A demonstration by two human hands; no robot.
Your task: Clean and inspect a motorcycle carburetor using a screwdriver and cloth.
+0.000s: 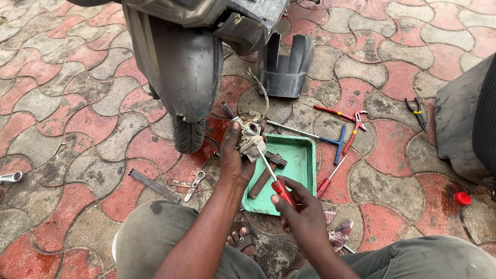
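Head view, looking down over paved ground of red and grey interlocking blocks (77, 113).

Item 1: left hand (232, 155), fingers curled firmly around a small metal carburettor (250, 139), raised just above the left edge of a green tray (299, 155). The part sits against the palm and fingertips, its pale metal body facing right.

Item 2: right hand (302, 214), closed around the red handle of a screwdriver (274, 178). The shaft runs up and left, and its tip meets the lower side of the carburettor. This hand is lower and to the right of the left hand, over the tray's near corner.

Item 3: green tray, rectangular, on the ground between the knees; a dark hammer-like tool (266, 173) lies in it.

Item 4: scooter rear wheel (188, 132) and mudguard, just left of the left hand.

Item 5: black plastic cover (284, 67), standing beyond the tray.

Item 6: blue T-handle wrench (323, 139), touching the tray's right rim.

Item 7: red-handled pliers (354, 124), right of the wrench.

Item 8: black pliers (417, 112), well apart at the right.

Item 9: flat spanner (194, 185) and a dark metal bar (154, 185), left of the forearm.

Item 10: red cap (462, 198), far right.
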